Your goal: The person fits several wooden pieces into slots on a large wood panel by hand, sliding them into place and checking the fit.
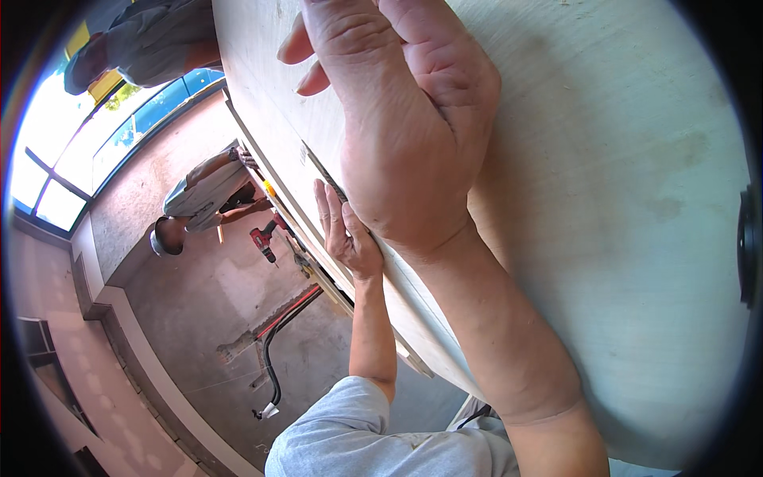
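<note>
A large sheet of pale wood board [604, 199] lies under both my hands. My right hand [413, 119] is raised above it, very near the camera. Its fingers are curled, with two fingertips showing past the thumb side; the top is cut off by the frame, so anything in its grasp is hidden. Lower down, my left hand [354, 246] rests flat near the board's left edge, fingers stretched out. Beside those fingers runs a thin dark strip [324, 171], partly covered by my right wrist; I cannot tell what it is.
Left of the board, a person in a cap [199, 195] has a hand at its edge. Another person [151, 44] stands at upper left. A red cordless drill [266, 238] and a small yellow object [270, 188] are by the edge. Black cable [269, 358] lies on the concrete floor [199, 294].
</note>
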### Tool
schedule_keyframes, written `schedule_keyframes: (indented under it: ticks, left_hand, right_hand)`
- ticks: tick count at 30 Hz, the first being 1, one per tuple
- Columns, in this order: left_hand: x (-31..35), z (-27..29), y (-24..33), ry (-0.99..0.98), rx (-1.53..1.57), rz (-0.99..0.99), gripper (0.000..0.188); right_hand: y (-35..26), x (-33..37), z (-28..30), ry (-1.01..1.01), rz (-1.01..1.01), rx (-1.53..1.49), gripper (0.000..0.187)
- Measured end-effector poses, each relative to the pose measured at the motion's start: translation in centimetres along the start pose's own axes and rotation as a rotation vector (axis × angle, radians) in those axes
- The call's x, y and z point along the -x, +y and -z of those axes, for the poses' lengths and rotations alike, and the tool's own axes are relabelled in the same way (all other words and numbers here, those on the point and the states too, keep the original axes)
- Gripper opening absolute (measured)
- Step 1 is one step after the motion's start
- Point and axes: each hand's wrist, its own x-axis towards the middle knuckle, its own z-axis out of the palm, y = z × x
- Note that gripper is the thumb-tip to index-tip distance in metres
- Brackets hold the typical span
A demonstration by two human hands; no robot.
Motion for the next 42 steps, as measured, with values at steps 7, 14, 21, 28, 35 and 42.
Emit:
schedule_keyframes:
  ticks: [7, 14, 21, 28, 35, 42]
  left_hand:
    - [0.7, -0.3, -0.1, 0.137, 0.044, 0.008, 0.030]
    - [1.6, -0.4, -0.9, 0.184, 0.118, 0.051, 0.031]
    - [0.9, -0.2, -0.2, 0.212, 0.189, 0.055, 0.038]
    - [1.0, 0.3, -0.8, 0.148, 0.284, 0.078, 0.040]
    - [0.9, 1.5, -1.0, 0.185, 0.188, 0.044, 0.041]
    - [1.8, 1.2, -3.4, 0.254, 0.399, 0.245, 0.031]
  right_hand:
    - [0.2, 0.1, -0.3, -0.012, 0.021, 0.055, 0.032]
    - [0.7, 0.6, -0.3, -0.053, 0.086, 0.189, 0.033]
    - [1.2, 1.4, 0.0, -0.246, 0.188, 0.482, 0.035]
    - [2.7, 2.2, -0.5, -0.266, 0.211, 0.641, 0.035]
    - [3.5, 2.9, 0.3, -0.392, 0.254, 0.815, 0.037]
    - [5.6, 5.8, 2.3, -0.922, 0.570, 1.532, 0.019]
